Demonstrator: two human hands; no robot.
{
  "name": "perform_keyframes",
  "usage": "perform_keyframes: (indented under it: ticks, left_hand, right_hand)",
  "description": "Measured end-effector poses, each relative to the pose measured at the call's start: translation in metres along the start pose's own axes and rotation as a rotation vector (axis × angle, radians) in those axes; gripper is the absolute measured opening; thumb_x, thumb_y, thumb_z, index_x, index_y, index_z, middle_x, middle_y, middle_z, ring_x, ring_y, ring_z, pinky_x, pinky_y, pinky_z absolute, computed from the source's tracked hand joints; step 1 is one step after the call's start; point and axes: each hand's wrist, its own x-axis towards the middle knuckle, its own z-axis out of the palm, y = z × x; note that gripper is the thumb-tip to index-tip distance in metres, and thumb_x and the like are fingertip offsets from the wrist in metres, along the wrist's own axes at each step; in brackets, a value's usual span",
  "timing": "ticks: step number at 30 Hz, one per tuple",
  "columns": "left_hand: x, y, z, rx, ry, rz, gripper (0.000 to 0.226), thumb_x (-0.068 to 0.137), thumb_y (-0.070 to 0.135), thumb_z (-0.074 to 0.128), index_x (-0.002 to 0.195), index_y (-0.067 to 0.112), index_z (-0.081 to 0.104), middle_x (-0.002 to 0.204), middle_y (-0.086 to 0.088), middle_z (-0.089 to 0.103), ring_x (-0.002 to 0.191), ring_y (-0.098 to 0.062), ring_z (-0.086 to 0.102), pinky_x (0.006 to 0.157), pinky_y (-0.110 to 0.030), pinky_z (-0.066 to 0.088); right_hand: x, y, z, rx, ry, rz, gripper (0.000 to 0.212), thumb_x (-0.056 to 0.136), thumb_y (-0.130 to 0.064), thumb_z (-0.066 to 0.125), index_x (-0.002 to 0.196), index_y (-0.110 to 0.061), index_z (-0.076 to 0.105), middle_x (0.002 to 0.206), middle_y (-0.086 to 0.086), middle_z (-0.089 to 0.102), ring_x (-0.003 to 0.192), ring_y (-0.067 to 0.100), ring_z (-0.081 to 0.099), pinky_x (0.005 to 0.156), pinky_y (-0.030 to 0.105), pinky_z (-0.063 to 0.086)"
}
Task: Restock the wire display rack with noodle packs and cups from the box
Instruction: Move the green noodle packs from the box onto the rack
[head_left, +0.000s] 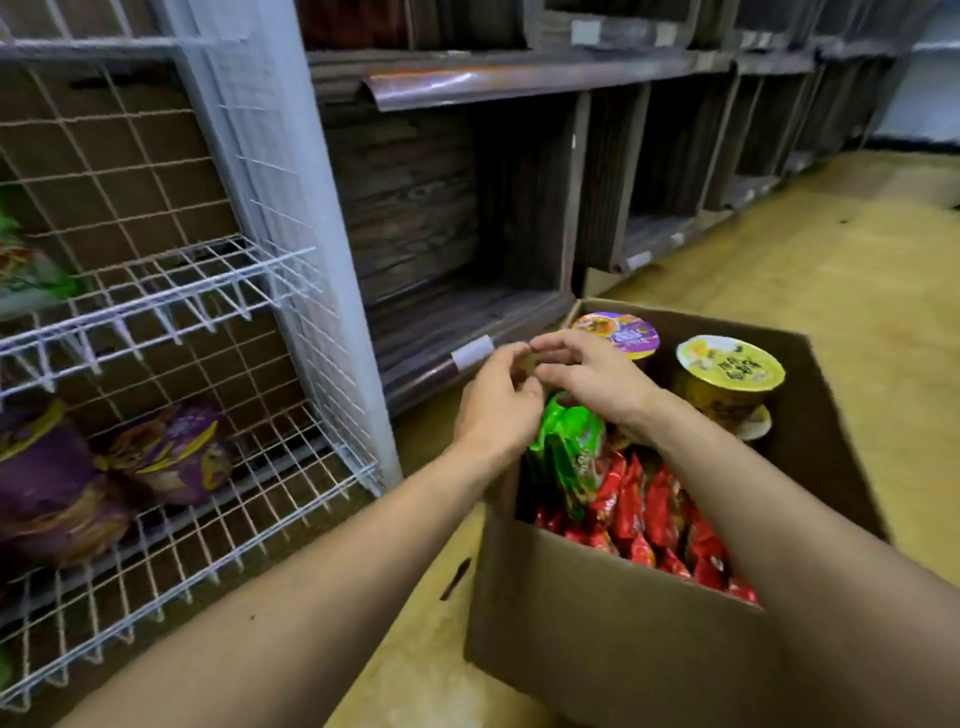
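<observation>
Pinching green pack's (569, 452) top with left hand (496, 410) and right hand (589, 376), above box (597, 623). Liable to slip from so slight a grip; may snag on rack (171, 306) wire.

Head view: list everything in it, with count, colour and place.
Brown cardboard box: one, on the floor, right.
Red plastic noodle packs: many, in the box.
Green plastic noodle packs: count unclear, box's left side.
Purple-lidded noodle cup: one, box's far end.
Yellow-lidded noodle cup: one, beside it.
White wire display rack: one, left.
Purple noodle packs: two, rack's lower shelf.
Dark wooden shelving: behind.
Hands: left hand, right hand, fingers curled together above the green packs; grip unclear.
</observation>
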Motion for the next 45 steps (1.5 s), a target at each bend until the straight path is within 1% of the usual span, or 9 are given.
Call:
perform_keyframes:
  ticks: [5, 9, 18, 22, 26, 30, 35, 41, 45]
  left_hand:
    - [-0.007, -0.008, 0.047, 0.034, -0.060, -0.077, 0.044, 0.096, 0.017, 0.058, 0.139, 0.027, 0.054, 0.127, 0.001, 0.065, 0.118, -0.019, 0.060, 0.102, -0.028, 0.045]
    - [-0.010, -0.030, 0.074, 0.064, -0.137, -0.170, 0.049, 0.096, 0.019, 0.060, 0.143, 0.027, 0.048, 0.121, -0.002, 0.062, 0.115, -0.024, 0.062, 0.104, -0.041, 0.048]
    - [0.023, -0.046, 0.105, 0.171, -0.259, -0.353, 0.057, 0.093, 0.029, 0.064, 0.146, 0.023, 0.044, 0.132, -0.012, 0.061, 0.115, -0.029, 0.063, 0.100, -0.040, 0.051]
    - [0.035, -0.046, 0.120, 0.198, -0.245, -0.425, 0.073, 0.079, 0.034, 0.063, 0.148, 0.026, 0.040, 0.134, -0.012, 0.060, 0.118, -0.031, 0.062, 0.101, -0.042, 0.052]
    - [0.040, -0.051, 0.130, 0.193, -0.227, -0.472, 0.072, 0.080, 0.032, 0.066, 0.145, 0.025, 0.039, 0.129, -0.009, 0.063, 0.115, -0.033, 0.063, 0.098, -0.045, 0.054]
    - [0.046, -0.059, 0.135, 0.198, -0.209, -0.503, 0.069, 0.064, 0.043, 0.065, 0.127, 0.020, 0.052, 0.114, -0.015, 0.070, 0.105, -0.035, 0.069, 0.090, -0.048, 0.059]
    - [0.042, -0.058, 0.133, 0.252, -0.217, -0.478, 0.045, 0.084, 0.041, 0.065, 0.122, 0.016, 0.063, 0.113, -0.014, 0.072, 0.105, -0.034, 0.070, 0.091, -0.043, 0.058]
    - [0.037, -0.055, 0.123, 0.322, -0.177, -0.413, 0.044, 0.096, 0.038, 0.057, 0.139, 0.033, 0.058, 0.132, -0.008, 0.066, 0.119, -0.031, 0.064, 0.100, -0.036, 0.052]
    - [0.033, -0.045, 0.116, 0.263, -0.118, -0.332, 0.037, 0.103, 0.034, 0.050, 0.140, 0.032, 0.056, 0.140, -0.010, 0.060, 0.129, -0.033, 0.054, 0.102, -0.034, 0.044]
  right_hand:
    - [-0.006, 0.043, -0.027, -0.018, -0.006, 0.197, 0.026, 0.099, -0.010, 0.057, 0.123, -0.015, 0.065, 0.089, 0.000, 0.061, 0.089, 0.015, 0.058, 0.077, 0.036, 0.053]
    - [-0.004, 0.084, -0.031, -0.043, -0.022, 0.292, 0.025, 0.097, -0.009, 0.058, 0.120, -0.016, 0.066, 0.097, 0.010, 0.063, 0.089, 0.020, 0.060, 0.073, 0.036, 0.052]
    - [-0.003, 0.130, -0.048, 0.037, 0.023, 0.438, 0.027, 0.097, -0.009, 0.058, 0.123, -0.013, 0.066, 0.106, 0.017, 0.070, 0.091, 0.023, 0.066, 0.069, 0.031, 0.049]
    - [-0.004, 0.140, -0.053, 0.002, 0.019, 0.457, 0.023, 0.097, -0.013, 0.059, 0.117, -0.017, 0.068, 0.095, 0.007, 0.068, 0.086, 0.018, 0.062, 0.076, 0.037, 0.051]
    - [-0.005, 0.146, -0.056, -0.003, 0.021, 0.473, 0.018, 0.098, -0.012, 0.058, 0.110, -0.021, 0.066, 0.086, 0.003, 0.063, 0.078, 0.016, 0.056, 0.069, 0.035, 0.050]
    - [-0.007, 0.148, -0.058, -0.022, 0.012, 0.495, 0.018, 0.099, -0.012, 0.057, 0.112, -0.021, 0.065, 0.088, 0.003, 0.062, 0.084, 0.016, 0.058, 0.072, 0.034, 0.050]
    - [-0.011, 0.148, -0.056, -0.051, -0.015, 0.510, 0.024, 0.098, -0.011, 0.057, 0.121, -0.016, 0.065, 0.086, 0.004, 0.061, 0.082, 0.017, 0.056, 0.064, 0.030, 0.048]
    - [-0.015, 0.142, -0.057, -0.096, -0.018, 0.514, 0.024, 0.099, -0.013, 0.056, 0.120, -0.020, 0.064, 0.095, 0.003, 0.064, 0.089, 0.017, 0.061, 0.079, 0.037, 0.057]
    - [-0.019, 0.132, -0.061, -0.121, -0.004, 0.515, 0.027, 0.100, -0.013, 0.054, 0.126, -0.019, 0.062, 0.112, 0.008, 0.069, 0.102, 0.025, 0.067, 0.080, 0.037, 0.057]
